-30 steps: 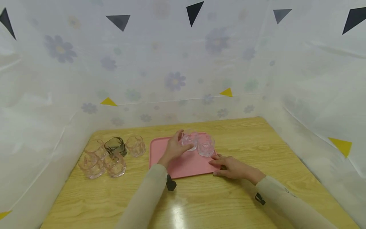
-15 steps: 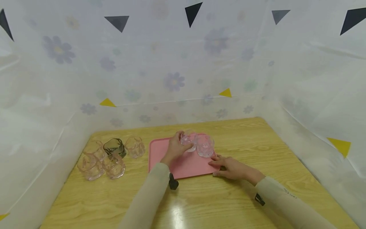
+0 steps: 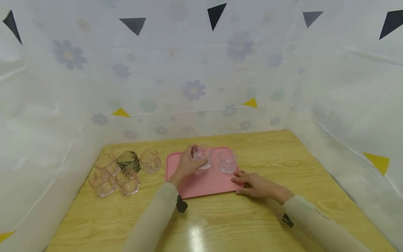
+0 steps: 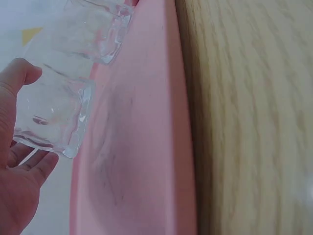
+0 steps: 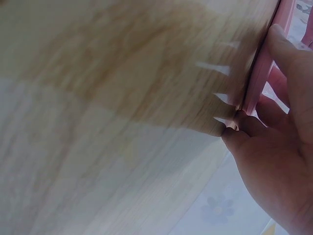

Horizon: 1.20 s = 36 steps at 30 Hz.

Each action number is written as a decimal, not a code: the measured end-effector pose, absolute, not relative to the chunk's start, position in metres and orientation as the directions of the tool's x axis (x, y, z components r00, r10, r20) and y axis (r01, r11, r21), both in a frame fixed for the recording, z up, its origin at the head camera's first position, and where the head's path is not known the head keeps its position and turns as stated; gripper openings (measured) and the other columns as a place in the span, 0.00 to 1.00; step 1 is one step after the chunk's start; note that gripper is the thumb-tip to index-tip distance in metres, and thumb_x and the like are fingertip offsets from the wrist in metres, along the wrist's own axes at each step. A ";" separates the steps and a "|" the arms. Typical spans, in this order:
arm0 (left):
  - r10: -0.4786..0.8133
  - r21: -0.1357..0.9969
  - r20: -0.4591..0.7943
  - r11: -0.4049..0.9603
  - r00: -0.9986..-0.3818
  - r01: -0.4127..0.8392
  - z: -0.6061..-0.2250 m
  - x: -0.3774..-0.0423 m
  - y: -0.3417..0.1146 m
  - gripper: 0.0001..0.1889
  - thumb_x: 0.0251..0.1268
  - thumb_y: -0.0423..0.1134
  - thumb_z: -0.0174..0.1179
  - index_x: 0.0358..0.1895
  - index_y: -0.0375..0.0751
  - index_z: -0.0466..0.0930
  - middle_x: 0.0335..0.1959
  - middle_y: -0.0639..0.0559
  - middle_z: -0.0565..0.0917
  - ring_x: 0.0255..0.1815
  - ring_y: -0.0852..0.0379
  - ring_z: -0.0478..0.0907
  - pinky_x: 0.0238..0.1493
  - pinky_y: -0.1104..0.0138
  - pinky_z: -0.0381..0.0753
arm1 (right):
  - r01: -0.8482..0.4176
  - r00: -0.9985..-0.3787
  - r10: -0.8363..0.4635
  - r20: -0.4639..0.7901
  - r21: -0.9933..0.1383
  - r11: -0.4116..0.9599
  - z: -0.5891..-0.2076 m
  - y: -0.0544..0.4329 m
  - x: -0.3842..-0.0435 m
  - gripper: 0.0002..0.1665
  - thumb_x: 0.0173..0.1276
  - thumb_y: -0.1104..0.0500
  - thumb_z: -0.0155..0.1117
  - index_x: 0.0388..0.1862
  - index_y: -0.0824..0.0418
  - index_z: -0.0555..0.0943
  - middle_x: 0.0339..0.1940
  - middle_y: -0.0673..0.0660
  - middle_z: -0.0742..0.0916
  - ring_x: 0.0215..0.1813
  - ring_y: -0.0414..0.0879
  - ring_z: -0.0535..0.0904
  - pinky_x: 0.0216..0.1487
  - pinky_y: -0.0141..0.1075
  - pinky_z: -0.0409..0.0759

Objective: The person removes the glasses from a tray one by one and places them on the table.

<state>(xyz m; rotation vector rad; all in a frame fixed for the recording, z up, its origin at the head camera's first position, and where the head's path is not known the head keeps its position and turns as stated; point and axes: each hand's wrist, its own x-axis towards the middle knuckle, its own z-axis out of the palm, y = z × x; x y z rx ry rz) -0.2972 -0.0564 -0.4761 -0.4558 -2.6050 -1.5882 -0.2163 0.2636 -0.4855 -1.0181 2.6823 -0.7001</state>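
Observation:
My left hand (image 3: 186, 165) grips a clear, wavy-sided glass (image 3: 204, 161) over the back middle of a pink tray (image 3: 206, 183). In the left wrist view the thumb lies on one side of that glass (image 4: 51, 110) and the fingers curl round the other; its thick base is close to the tray surface (image 4: 134, 127). A second clear glass (image 3: 228, 161) stands to its right, near the tray's back right corner, with a gap between the two. My right hand (image 3: 259, 185) holds the tray's front right corner, thumb and fingers along the rim (image 5: 259, 81).
Left of the tray, several faceted glasses stand grouped on the wooden table (image 3: 220, 224): pinkish ones, such as the front glass (image 3: 127, 182), and one dark grey glass (image 3: 128, 161). White flowered sheeting (image 3: 170, 70) encloses the table at the back and sides.
The left hand has moved the held glass to the left, opening a gap from the second glass. The right hand stays at the tray corner.

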 end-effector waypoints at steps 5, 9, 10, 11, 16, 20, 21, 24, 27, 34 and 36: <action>0.201 0.855 0.206 0.439 -0.958 0.276 -0.468 -0.289 -0.070 0.41 0.59 0.46 0.78 0.74 0.36 0.70 0.63 0.40 0.80 0.61 0.43 0.78 0.61 0.48 0.82 | -0.579 -0.746 -0.665 -0.006 -0.487 0.654 -0.486 0.265 -0.216 0.34 0.79 0.45 0.64 0.75 0.63 0.76 0.80 0.70 0.70 0.81 0.74 0.63 0.75 0.69 0.66; 0.191 0.853 0.210 0.444 -0.959 0.275 -0.463 -0.281 -0.083 0.42 0.60 0.46 0.78 0.74 0.36 0.70 0.61 0.40 0.79 0.61 0.42 0.78 0.64 0.47 0.80 | -0.579 -0.747 -0.665 -0.005 -0.486 0.654 -0.485 0.265 -0.217 0.34 0.79 0.46 0.65 0.75 0.63 0.76 0.80 0.71 0.70 0.80 0.74 0.63 0.75 0.69 0.65; 0.192 0.850 0.217 0.445 -0.957 0.282 -0.462 -0.279 -0.087 0.41 0.59 0.46 0.78 0.73 0.36 0.70 0.60 0.41 0.79 0.62 0.42 0.78 0.64 0.47 0.80 | -0.578 -0.748 -0.664 -0.006 -0.487 0.655 -0.484 0.264 -0.216 0.34 0.79 0.46 0.65 0.75 0.63 0.76 0.80 0.71 0.70 0.80 0.74 0.63 0.75 0.69 0.65; 0.193 0.844 0.226 0.451 -0.955 0.291 -0.462 -0.277 -0.090 0.41 0.59 0.46 0.78 0.72 0.36 0.71 0.59 0.41 0.79 0.61 0.42 0.78 0.64 0.47 0.80 | -0.576 -0.749 -0.663 -0.008 -0.488 0.656 -0.484 0.264 -0.216 0.34 0.79 0.46 0.65 0.75 0.63 0.76 0.80 0.71 0.70 0.80 0.74 0.63 0.75 0.69 0.65; 0.194 0.829 0.232 0.472 -0.953 0.298 -0.460 -0.266 -0.110 0.40 0.61 0.47 0.78 0.72 0.38 0.70 0.59 0.41 0.80 0.64 0.42 0.78 0.67 0.47 0.81 | -0.578 -0.748 -0.663 -0.009 -0.481 0.659 -0.484 0.264 -0.217 0.34 0.79 0.45 0.64 0.75 0.63 0.77 0.80 0.71 0.70 0.80 0.74 0.63 0.75 0.69 0.65; 0.186 0.828 0.203 0.492 -0.961 0.270 -0.458 -0.256 -0.125 0.41 0.62 0.51 0.76 0.75 0.41 0.69 0.65 0.42 0.78 0.68 0.42 0.77 0.68 0.45 0.80 | -0.584 -0.746 -0.666 -0.002 -0.479 0.655 -0.485 0.265 -0.218 0.34 0.79 0.45 0.64 0.74 0.64 0.77 0.80 0.71 0.70 0.80 0.74 0.64 0.75 0.69 0.66; 0.187 0.829 0.202 0.491 -0.961 0.269 -0.458 -0.254 -0.129 0.41 0.62 0.50 0.76 0.75 0.41 0.68 0.65 0.42 0.77 0.68 0.41 0.77 0.69 0.45 0.79 | -0.584 -0.746 -0.666 -0.002 -0.478 0.656 -0.485 0.265 -0.218 0.34 0.79 0.45 0.64 0.74 0.64 0.77 0.80 0.71 0.70 0.80 0.74 0.64 0.75 0.69 0.66; 0.186 0.833 0.201 0.483 -0.962 0.268 -0.457 -0.248 -0.139 0.42 0.63 0.50 0.76 0.76 0.40 0.67 0.67 0.40 0.76 0.71 0.39 0.75 0.70 0.44 0.78 | -0.582 -0.746 -0.666 -0.007 -0.480 0.657 -0.485 0.266 -0.218 0.34 0.79 0.45 0.64 0.75 0.64 0.77 0.80 0.71 0.70 0.80 0.74 0.63 0.75 0.69 0.65; 0.181 0.828 0.208 0.491 -0.961 0.271 -0.458 -0.242 -0.148 0.43 0.63 0.49 0.76 0.77 0.38 0.66 0.69 0.38 0.75 0.72 0.38 0.74 0.71 0.43 0.77 | -0.582 -0.743 -0.669 -0.009 -0.483 0.654 -0.486 0.266 -0.219 0.35 0.79 0.45 0.64 0.75 0.64 0.76 0.80 0.71 0.70 0.80 0.75 0.63 0.75 0.69 0.65; 0.148 0.808 0.236 0.520 -0.960 0.278 -0.463 -0.233 -0.166 0.40 0.62 0.47 0.77 0.73 0.34 0.70 0.63 0.36 0.78 0.67 0.36 0.78 0.68 0.42 0.79 | -0.585 -0.740 -0.672 -0.001 -0.492 0.645 -0.486 0.267 -0.221 0.34 0.79 0.46 0.64 0.75 0.65 0.76 0.80 0.71 0.70 0.80 0.74 0.63 0.75 0.69 0.65; 0.137 0.802 0.234 0.532 -0.963 0.271 -0.465 -0.229 -0.171 0.41 0.62 0.47 0.77 0.74 0.35 0.69 0.64 0.37 0.78 0.68 0.36 0.78 0.68 0.42 0.79 | -0.585 -0.741 -0.671 -0.001 -0.489 0.647 -0.486 0.268 -0.221 0.34 0.79 0.45 0.64 0.75 0.65 0.76 0.80 0.71 0.70 0.80 0.74 0.63 0.75 0.69 0.65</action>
